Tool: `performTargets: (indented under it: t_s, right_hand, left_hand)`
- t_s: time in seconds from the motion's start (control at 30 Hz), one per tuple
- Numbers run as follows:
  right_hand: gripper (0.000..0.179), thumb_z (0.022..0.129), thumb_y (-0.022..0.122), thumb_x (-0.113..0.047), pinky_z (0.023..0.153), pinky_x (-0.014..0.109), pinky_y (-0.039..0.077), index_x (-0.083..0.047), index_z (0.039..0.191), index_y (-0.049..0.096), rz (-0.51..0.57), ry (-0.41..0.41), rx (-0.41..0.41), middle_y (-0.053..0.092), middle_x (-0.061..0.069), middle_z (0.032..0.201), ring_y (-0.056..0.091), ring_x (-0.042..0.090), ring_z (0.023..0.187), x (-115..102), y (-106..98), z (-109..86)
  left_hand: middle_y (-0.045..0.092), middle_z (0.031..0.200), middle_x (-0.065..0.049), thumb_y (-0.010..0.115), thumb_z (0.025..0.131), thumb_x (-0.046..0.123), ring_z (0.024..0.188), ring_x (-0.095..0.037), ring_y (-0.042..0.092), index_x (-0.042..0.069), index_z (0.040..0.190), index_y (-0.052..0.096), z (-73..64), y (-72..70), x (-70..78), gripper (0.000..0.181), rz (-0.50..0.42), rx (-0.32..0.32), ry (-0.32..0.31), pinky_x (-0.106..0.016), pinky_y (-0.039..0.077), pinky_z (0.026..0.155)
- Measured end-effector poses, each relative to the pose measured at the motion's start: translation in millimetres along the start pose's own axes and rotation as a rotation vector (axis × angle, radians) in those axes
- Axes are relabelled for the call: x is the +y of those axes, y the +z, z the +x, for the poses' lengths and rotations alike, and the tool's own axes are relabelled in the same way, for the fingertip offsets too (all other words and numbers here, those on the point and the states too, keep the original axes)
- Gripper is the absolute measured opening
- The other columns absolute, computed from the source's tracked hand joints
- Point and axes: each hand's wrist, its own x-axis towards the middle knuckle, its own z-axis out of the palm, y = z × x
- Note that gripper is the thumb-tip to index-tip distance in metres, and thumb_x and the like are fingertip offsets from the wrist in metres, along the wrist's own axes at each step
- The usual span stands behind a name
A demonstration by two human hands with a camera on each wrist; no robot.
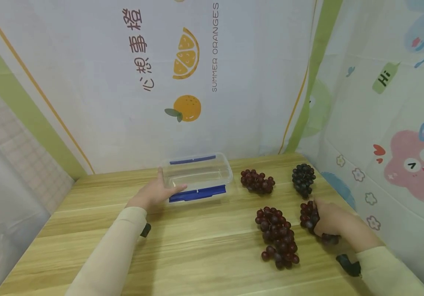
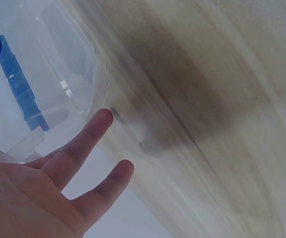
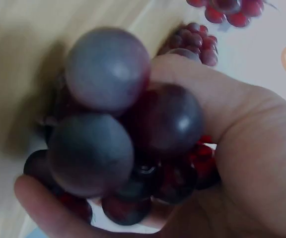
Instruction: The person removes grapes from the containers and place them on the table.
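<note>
At the back of the table stands a clear plastic food container (image 1: 200, 174) with blue strips along its two long sides. My left hand (image 1: 156, 190) is at its left end, thumb over the near side and fingers spread along the end. In the left wrist view, two straight fingers (image 2: 81, 146) lie beside the clear wall. On the right, my right hand (image 1: 330, 220) grips a bunch of dark red grapes (image 1: 309, 216). The right wrist view shows the fingers and thumb curled round these grapes (image 3: 108, 124). The bunch's middle is hidden by the hand in the head view.
A large red grape bunch (image 1: 276, 236) lies left of my right hand. Farther back are a smaller red bunch (image 1: 258, 181) and a black bunch (image 1: 303, 179). Printed cloth (image 1: 256, 82) hangs behind the wooden table (image 1: 197, 246), with more cloth (image 1: 393, 135) at the right.
</note>
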Motion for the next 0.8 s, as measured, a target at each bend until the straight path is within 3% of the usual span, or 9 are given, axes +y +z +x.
performTargets:
  t_s: [0.17,0.43,0.67,0.8]
  right_hand:
    - [0.086,0.071,0.080,0.000,0.067,0.042,0.056,0.019,0.138,0.029,0.019,-0.009,-0.024,0.066,0.040,0.103,0.064,0.032,0.079,-3.1,6.7,1.4]
    - [0.101,0.073,0.081,-0.001,0.069,0.042,0.056,0.025,0.147,0.018,-0.010,-0.004,-0.063,0.068,0.038,0.102,0.063,0.031,0.079,-3.4,8.9,-0.2]
    - [0.096,0.073,0.083,-0.004,0.068,0.043,0.056,0.025,0.143,0.023,-0.079,0.004,-0.059,0.069,0.034,0.097,0.064,0.030,0.077,-5.1,11.5,-2.5]
    - [0.095,0.073,0.083,-0.004,0.068,0.044,0.056,0.025,0.141,0.024,-0.083,-0.001,-0.065,0.069,0.032,0.095,0.064,0.030,0.077,-5.6,11.6,-1.9]
  left_hand:
    - [0.030,0.170,-0.033,0.046,0.081,0.100,0.151,-0.054,0.043,0.005,0.167,-0.024,-1.1,-0.5,0.3,0.146,-0.007,0.008,-0.002,-0.069,0.039,0.120]
    - [0.025,0.173,-0.031,0.050,0.082,0.097,0.154,-0.053,0.038,0.008,0.167,-0.025,-3.7,2.6,0.4,0.144,-0.040,0.014,-0.003,-0.069,0.036,0.122]
    - [0.027,0.173,-0.030,0.048,0.079,0.101,0.153,-0.052,0.040,0.007,0.167,-0.024,-0.6,3.8,-0.2,0.147,-0.039,0.022,0.007,-0.067,0.036,0.123]
    - [0.027,0.173,-0.030,0.050,0.083,0.097,0.154,-0.052,0.039,0.007,0.167,-0.024,-0.7,4.4,-0.5,0.144,-0.044,0.021,0.004,-0.067,0.036,0.123]
